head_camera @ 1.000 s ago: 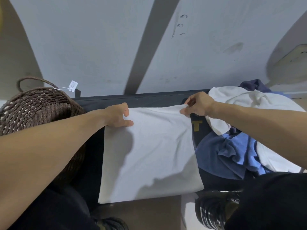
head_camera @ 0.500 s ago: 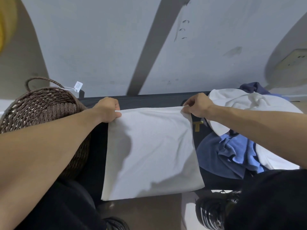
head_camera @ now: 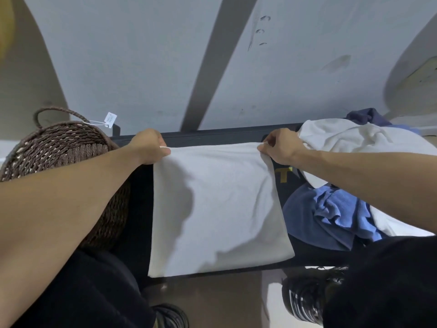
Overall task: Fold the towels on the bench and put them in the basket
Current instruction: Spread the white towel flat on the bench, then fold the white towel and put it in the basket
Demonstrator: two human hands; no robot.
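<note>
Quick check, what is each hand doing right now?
Left hand: pinching the far left corner of the white towel.
Right hand: pinching its far right corner.

A dark bench [head_camera: 212, 136] is carrying a white towel [head_camera: 217, 209] lying flat between the left hand [head_camera: 149, 145] and right hand [head_camera: 281, 145]. A woven basket [head_camera: 59, 150] is sitting beside the left hand; a heap of white and blue towels [head_camera: 343, 176] is lying beside the right hand.

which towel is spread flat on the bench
The white towel in the middle, pinched at its far corners; the blue towel lies crumpled to the right.
</note>
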